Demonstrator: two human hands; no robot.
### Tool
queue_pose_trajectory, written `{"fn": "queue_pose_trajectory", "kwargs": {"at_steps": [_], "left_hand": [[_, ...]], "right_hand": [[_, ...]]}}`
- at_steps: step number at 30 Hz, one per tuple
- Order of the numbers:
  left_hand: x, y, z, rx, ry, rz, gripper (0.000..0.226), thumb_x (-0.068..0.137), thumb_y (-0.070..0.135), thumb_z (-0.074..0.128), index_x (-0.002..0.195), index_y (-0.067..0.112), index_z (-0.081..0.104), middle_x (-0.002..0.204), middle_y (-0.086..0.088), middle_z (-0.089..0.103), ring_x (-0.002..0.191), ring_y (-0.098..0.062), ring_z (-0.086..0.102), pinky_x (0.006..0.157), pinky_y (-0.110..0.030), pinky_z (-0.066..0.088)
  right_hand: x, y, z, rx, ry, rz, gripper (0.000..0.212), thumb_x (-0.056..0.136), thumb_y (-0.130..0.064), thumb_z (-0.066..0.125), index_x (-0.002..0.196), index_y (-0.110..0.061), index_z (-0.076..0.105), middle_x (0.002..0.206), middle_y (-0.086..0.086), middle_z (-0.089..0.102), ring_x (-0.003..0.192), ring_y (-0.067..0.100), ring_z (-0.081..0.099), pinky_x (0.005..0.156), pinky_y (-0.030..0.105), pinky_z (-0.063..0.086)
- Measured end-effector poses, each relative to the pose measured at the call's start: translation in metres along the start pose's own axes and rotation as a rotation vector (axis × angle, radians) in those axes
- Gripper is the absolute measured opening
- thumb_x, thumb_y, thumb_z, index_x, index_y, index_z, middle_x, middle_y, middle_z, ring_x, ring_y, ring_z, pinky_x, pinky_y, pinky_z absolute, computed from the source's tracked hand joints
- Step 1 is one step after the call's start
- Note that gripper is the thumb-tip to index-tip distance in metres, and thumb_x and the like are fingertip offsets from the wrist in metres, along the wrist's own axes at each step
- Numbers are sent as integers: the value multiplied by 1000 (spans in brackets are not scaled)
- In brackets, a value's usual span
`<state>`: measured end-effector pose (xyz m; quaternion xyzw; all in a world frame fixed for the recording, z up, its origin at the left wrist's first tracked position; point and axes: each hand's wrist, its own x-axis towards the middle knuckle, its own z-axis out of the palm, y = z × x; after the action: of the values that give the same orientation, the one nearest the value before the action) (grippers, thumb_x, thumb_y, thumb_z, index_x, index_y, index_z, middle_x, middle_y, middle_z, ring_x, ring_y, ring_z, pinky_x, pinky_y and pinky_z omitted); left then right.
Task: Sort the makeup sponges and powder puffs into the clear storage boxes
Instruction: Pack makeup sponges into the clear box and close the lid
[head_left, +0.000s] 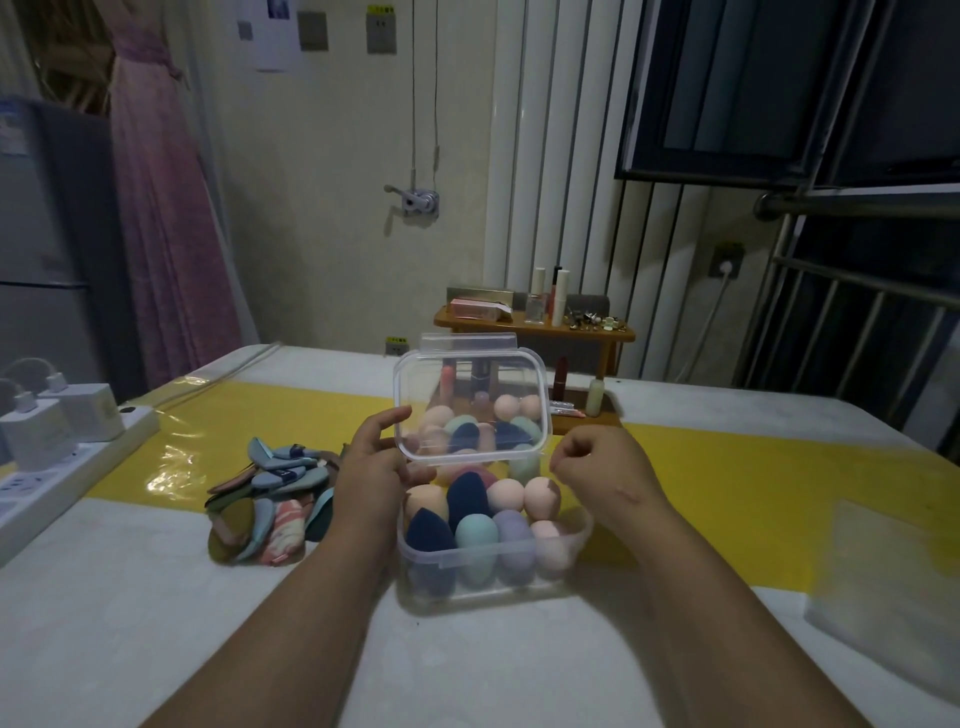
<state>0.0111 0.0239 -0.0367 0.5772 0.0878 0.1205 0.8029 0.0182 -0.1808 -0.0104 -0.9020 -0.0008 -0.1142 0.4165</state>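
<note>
With sponges (475, 530) filling the box (467, 560) mid-surface, the left hand (371, 467) is gripping its lid (470, 395), the right hand (592, 462) is curling its fingers beside it, hold unclear, and puffs (265, 499) are waiting unsorted toward the left edge.

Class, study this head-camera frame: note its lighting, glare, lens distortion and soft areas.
Head view: dim indoor light; glare streaks on the yellow cover; the wide-angle lens slants the window bars at right; the white table looks smeared near its right edge; the clear lid stays see-through, without strong glare.
</note>
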Motion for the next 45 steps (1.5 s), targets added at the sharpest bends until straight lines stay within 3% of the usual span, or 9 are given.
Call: {"fn": "queue_pose_trajectory", "kwargs": {"at_steps": [5,12,17,22,27,31,39,42,45], "left_hand": [[0,3,-1,4,-3,-15,66,74,-14,36,105,34,69,109,-7,63,101,-34,65,69,-38,55],[4,5,-7,15,37,-14,68,71,-14,36,100,36,71,107,-7,64,103,-38,65,89,-52,55],[4,7,-8,8,30,-14,68,69,-15,38,103,34,71,108,-9,64,103,-40,64,85,-48,55],[3,7,-7,6,29,-24,68,71,-16,36,105,32,70,107,-6,63,103,-37,65,89,-51,55],[0,8,-6,2,27,-29,68,72,-16,36,107,31,69,109,-7,64,103,-35,65,90,-53,55],[-2,8,-4,-2,22,-30,68,72,-15,36,107,32,68,113,-9,64,103,-36,65,79,-44,56],[-10,5,4,-24,-13,-15,63,77,-11,31,111,28,68,109,-12,64,95,-33,68,64,-34,57],[-11,5,7,-37,-27,-27,63,77,-11,32,110,28,69,108,-12,67,94,-32,69,74,-42,60],[-14,5,10,-14,-34,-37,61,82,-11,33,107,31,69,104,-8,69,93,-30,70,80,-47,60]], "right_hand": [[10,18,-1,143,120,33,29,82,3,56,74,-23,65,78,-3,62,68,14,53,52,23,35],[19,44,15,74,-109,58,41,89,0,57,114,-31,64,123,-1,58,104,17,56,63,15,43],[19,46,26,-144,-273,-31,50,70,-57,61,119,-62,52,128,-17,62,120,20,55,99,44,45],[25,47,31,-126,-273,-52,47,65,-71,49,111,-67,50,119,-22,64,114,17,57,99,49,43],[22,49,27,132,-174,28,37,81,-31,71,117,-39,63,112,-8,70,100,15,65,91,44,54],[23,49,24,197,-34,94,45,85,1,55,117,-29,64,111,-4,66,103,20,62,84,35,53],[8,25,-8,302,332,-46,12,85,-22,74,88,-25,62,90,-5,66,85,21,63,65,30,48],[0,7,-14,348,269,-114,23,81,-18,78,90,-23,57,89,-2,65,85,19,62,72,37,54],[-10,-12,-17,400,28,-138,43,82,-13,76,117,-28,55,104,0,60,89,13,61,68,23,54]]}}
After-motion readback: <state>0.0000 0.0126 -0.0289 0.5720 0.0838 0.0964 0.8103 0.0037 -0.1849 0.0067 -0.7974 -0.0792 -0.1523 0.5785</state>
